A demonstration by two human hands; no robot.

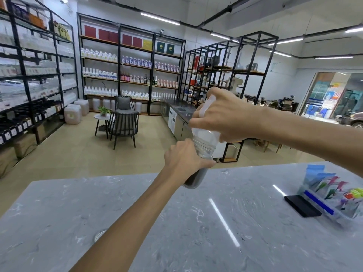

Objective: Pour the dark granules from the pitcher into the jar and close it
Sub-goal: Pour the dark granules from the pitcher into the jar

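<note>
the pour looks to be in its last part — the left hand (184,160) is wrapped tight round the middle of the jar (200,165), held up above the far edge of the marble counter (196,222), while the right hand (225,116) clamps the clear pitcher (206,132) tipped mouth-down onto the jar's threaded neck. dark granules (196,178) sit in the jar's bottom part and the pitcher looks near empty, so next would be lifting it away and finding the lid — possibly the round metal thing (100,234) beside the left forearm, though i cannot tell. the counter has open room in the middle; a black pad (302,206) and a clear tray of packets (334,201) crowd its right end.
</note>
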